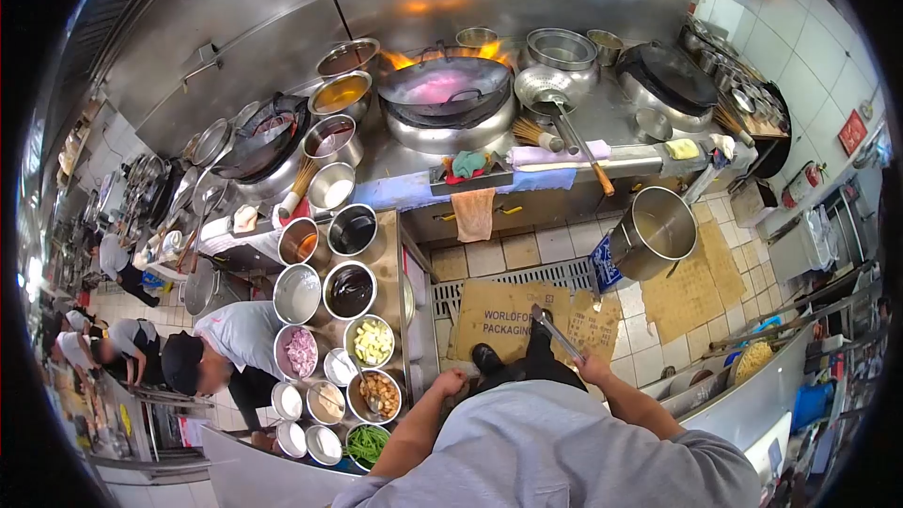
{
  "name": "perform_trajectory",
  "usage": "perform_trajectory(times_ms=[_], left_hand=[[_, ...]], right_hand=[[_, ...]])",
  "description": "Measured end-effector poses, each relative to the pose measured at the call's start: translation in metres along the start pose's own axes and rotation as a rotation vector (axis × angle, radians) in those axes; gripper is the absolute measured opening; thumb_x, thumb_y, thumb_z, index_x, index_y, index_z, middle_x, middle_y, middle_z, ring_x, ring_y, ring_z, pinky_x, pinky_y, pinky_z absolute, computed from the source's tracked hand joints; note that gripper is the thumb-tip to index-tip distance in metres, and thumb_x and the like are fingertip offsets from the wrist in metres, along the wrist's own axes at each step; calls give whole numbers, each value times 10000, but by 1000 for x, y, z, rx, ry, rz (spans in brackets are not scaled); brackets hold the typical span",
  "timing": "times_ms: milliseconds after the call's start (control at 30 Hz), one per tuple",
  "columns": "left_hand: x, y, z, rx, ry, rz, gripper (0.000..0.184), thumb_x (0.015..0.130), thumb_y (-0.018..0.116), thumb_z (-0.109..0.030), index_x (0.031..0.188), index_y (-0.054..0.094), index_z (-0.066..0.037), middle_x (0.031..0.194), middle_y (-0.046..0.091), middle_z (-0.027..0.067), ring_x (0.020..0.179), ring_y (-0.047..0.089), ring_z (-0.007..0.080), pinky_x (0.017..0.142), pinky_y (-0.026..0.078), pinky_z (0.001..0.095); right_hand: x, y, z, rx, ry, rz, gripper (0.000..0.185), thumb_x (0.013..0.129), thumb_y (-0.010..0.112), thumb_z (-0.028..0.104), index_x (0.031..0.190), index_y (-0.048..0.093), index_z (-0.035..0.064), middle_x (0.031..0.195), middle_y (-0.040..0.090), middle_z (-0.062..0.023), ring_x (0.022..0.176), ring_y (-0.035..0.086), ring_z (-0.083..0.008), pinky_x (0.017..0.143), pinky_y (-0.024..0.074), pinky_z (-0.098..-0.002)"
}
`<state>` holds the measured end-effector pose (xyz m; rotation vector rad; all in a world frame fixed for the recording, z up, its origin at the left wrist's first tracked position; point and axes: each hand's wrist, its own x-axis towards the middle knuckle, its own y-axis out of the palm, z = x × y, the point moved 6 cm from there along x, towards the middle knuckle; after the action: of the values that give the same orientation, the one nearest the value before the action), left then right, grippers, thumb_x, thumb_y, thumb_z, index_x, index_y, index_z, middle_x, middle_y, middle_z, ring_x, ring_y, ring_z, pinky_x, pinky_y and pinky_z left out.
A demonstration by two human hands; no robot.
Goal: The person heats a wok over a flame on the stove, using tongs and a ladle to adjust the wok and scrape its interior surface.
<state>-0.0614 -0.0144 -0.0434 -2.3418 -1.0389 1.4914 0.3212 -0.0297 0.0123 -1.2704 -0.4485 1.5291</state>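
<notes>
My right hand [593,369] is wrapped round a long-handled metal utensil [562,337], held low in front of my body. Its far end is dark and too small to name. Beside the prep counter, my left hand [450,382] hangs with its fingers curled in, and nothing shows in it. Ahead on the range, a large two-handled wok [400,94] stands over a burner with orange flames [400,60] behind it. Pinkish, steamy contents fill it. A perforated strainer [544,87] with a ladle [585,146] across it rests to the wok's right.
On my left, the counter holds bowls of chopped onion [298,352], diced pale vegetable [370,342], green vegetables [368,444] and dark sauce [350,291]. A co-worker [230,348] bends over beyond it. A tall pot [660,230] stands right; flattened cardboard [499,315] covers floor tiles.
</notes>
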Motion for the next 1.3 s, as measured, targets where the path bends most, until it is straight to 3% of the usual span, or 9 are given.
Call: perform_trajectory(times_ms=[100, 233, 600, 667, 767, 900, 1100, 1167, 1300], left_hand=[[3, 9, 5, 3, 112, -2, 301, 751, 394, -319, 882, 566, -110, 907, 549, 146, 854, 522, 292, 730, 414, 368], [-10, 11, 10, 72, 50, -50, 307, 753, 392, -322, 901, 561, -112, 924, 545, 144, 862, 518, 298, 747, 408, 367], [-36, 6, 1, 85, -83, 10, 328, 758, 383, -332, 926, 558, -112, 974, 532, 131, 905, 501, 286, 786, 391, 366], [-30, 9, -8, 310, 112, 66, 325, 759, 383, -328, 932, 555, -113, 975, 531, 130, 910, 500, 282, 791, 390, 363], [-19, 10, 3, 58, -31, -45, 306, 749, 401, -310, 916, 560, -109, 956, 540, 131, 889, 513, 275, 773, 401, 356], [11, 24, 23, 100, 41, -27, 295, 737, 419, -295, 924, 561, -117, 945, 545, 132, 872, 523, 273, 762, 409, 352], [-12, 11, 12, 1, -47, -8, 293, 715, 431, -292, 921, 564, -131, 948, 544, 134, 860, 527, 280, 748, 416, 343], [-14, 9, 11, 46, 12, -99, 290, 700, 439, -290, 901, 568, -126, 939, 548, 132, 852, 529, 280, 740, 420, 343], [-19, 13, 12, 88, 1, -20, 300, 706, 434, -290, 930, 561, -136, 957, 540, 132, 875, 520, 280, 756, 415, 344]], right_hand=[[-22, -19, 15, 44, 4, 37, 483, 766, 411, 399, 901, 515, -53, 846, 535, -248, 834, 517, -360, 729, 403, -405], [-21, -9, -3, 79, 43, 17, 483, 764, 426, 407, 817, 536, -61, 783, 542, -258, 793, 527, -371, 687, 420, -402], [4, -2, -18, 8, 46, 68, 472, 783, 387, 395, 872, 539, -43, 826, 540, -243, 814, 520, -363, 717, 408, -401], [7, -2, -17, 14, 35, 54, 467, 786, 383, 393, 872, 538, -39, 827, 540, -242, 808, 521, -362, 716, 408, -402], [6, -13, -2, -6, 35, 74, 481, 781, 391, 411, 877, 529, -40, 835, 540, -237, 813, 521, -356, 718, 406, -399], [2, -20, 8, -103, 64, 132, 517, 761, 409, 450, 902, 515, -35, 857, 543, -223, 833, 522, -341, 724, 406, -392], [2, -11, 7, -148, 26, 113, 543, 746, 424, 466, 909, 508, -44, 876, 537, -227, 846, 517, -340, 734, 405, -388], [-1, -12, 9, -142, 20, 114, 541, 744, 430, 461, 908, 507, -48, 875, 535, -232, 849, 514, -345, 737, 404, -387], [-9, -21, 13, -85, 7, 91, 533, 740, 445, 442, 910, 504, -59, 861, 531, -246, 843, 509, -356, 738, 402, -386]])
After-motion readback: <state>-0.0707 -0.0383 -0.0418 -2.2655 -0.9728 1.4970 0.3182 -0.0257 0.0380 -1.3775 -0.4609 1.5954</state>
